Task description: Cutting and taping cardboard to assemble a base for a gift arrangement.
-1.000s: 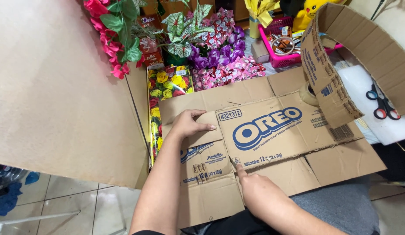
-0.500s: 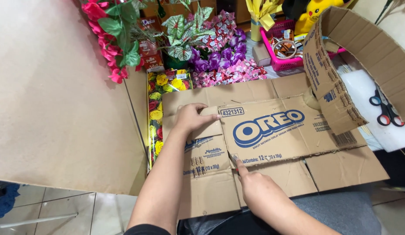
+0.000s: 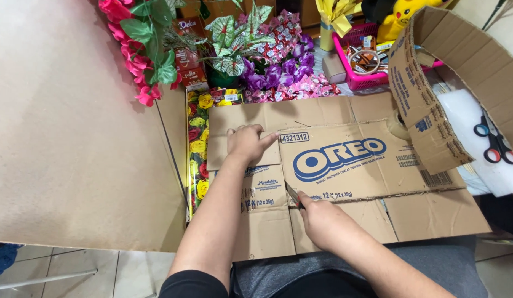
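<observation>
The flat brown cardboard box [image 3: 345, 165] lies opened out across the person's lap. It looks light and stiff, and easy to hold down with a flat palm. The left hand [image 3: 246, 144] presses on it at 10 o'clock, fingers spread. The right hand [image 3: 322, 223] at 6 o'clock is closed around a small blade [image 3: 292, 194] touching the fold.

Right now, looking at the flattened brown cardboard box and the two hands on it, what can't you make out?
- Head view: the thin blade at the right hand is mostly covered by the fingers; its handle is hidden.
- The flattened brown cardboard box has its near edge cut off by the grey-clad lap.
- The palm of the left hand lies face down, unseen.
- The scissors are partly hidden by another, curved cardboard piece.
</observation>
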